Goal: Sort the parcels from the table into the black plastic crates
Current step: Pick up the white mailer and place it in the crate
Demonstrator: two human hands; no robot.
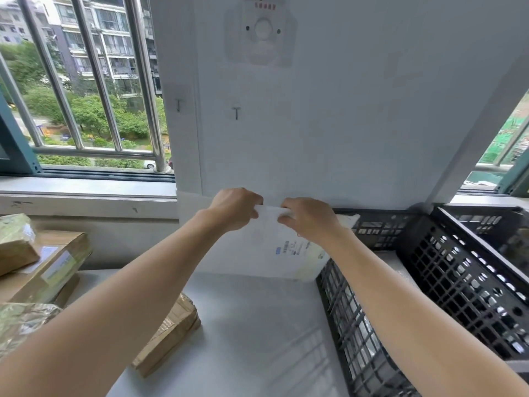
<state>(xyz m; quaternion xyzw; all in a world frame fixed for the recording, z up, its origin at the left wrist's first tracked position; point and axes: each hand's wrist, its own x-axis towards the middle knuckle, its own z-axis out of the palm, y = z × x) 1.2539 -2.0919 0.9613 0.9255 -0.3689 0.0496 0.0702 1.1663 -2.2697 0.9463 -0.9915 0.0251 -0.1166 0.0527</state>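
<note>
A flat white parcel with a small blue-printed label stands upright against the white wall, at the left end of the near black crate. My left hand and my right hand both pinch its top edge, close together. The parcel's lower right corner reaches the crate's rim. On the table at the left lie several brown taped parcels, one by my left forearm and a stack further left.
A second black crate stands behind the first at the far right. A barred window and its sill run along the back left. A foil-wrapped parcel lies at the left edge.
</note>
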